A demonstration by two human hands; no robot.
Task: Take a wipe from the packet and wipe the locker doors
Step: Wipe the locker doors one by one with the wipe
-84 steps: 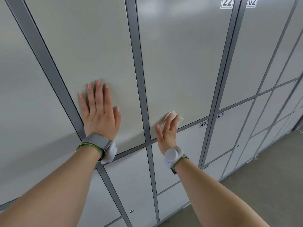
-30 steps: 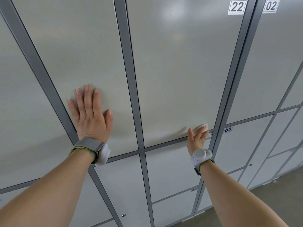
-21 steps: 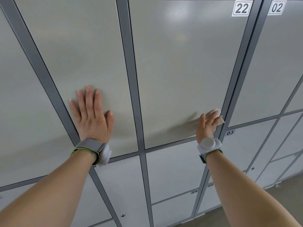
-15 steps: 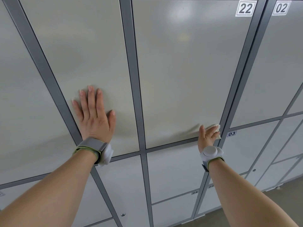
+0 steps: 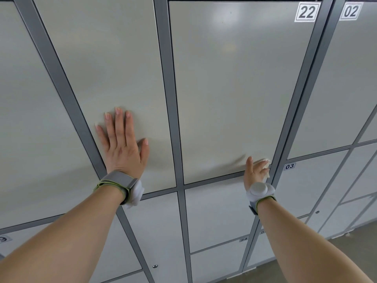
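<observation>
Tall pale grey locker doors fill the view. My right hand [image 5: 256,170] presses a small white wipe [image 5: 266,163] flat against the lower right corner of locker door 22 [image 5: 230,82], its fingers straight over the wipe. Most of the wipe is hidden under the fingers. My left hand [image 5: 122,144] lies flat with spread fingers on the neighbouring door [image 5: 106,64] to the left. No wipe packet is in view.
Dark grey frame bars [image 5: 169,99] separate the doors. Door 02 [image 5: 346,82] stands to the right, with smaller doors 03 [image 5: 306,184] and 24 [image 5: 216,217] below. A strip of grey floor [image 5: 353,242] shows at the bottom right.
My right hand has slid the wipe from the lower left of door 22 to its lower right corner, with a small rise and drop there. My left hand has stayed put.
</observation>
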